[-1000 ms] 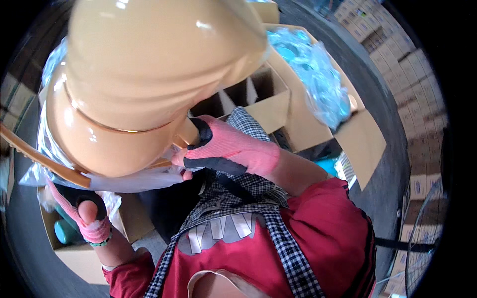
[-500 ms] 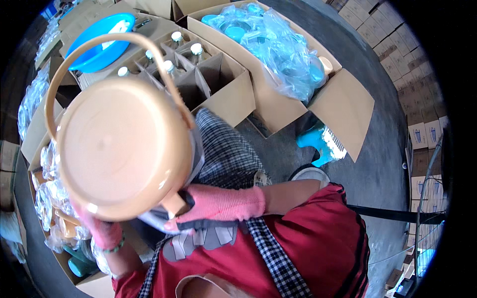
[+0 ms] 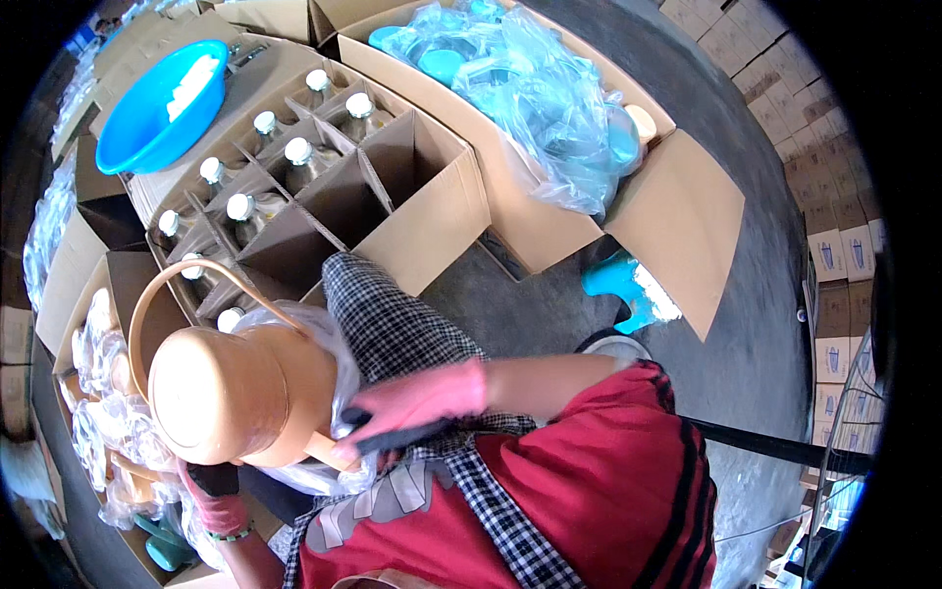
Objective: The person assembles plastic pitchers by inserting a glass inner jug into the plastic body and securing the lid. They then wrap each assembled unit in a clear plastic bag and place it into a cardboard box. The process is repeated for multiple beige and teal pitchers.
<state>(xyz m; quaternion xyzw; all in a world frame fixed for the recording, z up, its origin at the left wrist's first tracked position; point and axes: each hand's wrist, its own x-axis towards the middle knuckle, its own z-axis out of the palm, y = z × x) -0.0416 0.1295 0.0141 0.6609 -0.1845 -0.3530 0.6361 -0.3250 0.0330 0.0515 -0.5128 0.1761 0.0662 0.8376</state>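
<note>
Cardboard boxes (image 3: 427,231) stand beyond the jug (image 3: 267,388), rounded end (image 3: 196,398) leftward, long axis crosswise. My left hand (image 3: 218,503) and right hand (image 3: 417,401) touch it; their closure I can't tell.

This appears to be a packing workshop or warehouse: around a divided carton (image 3: 427,236) of white-capped bottles (image 3: 299,152) lie bagged peach parts (image 3: 123,422) at its lower left and 1 long carton (image 3: 520,211) of bagged turquoise parts (image 3: 559,108) just right, with stacked boxes (image 3: 832,257) well right across the grey floor (image 3: 549,304).
</note>
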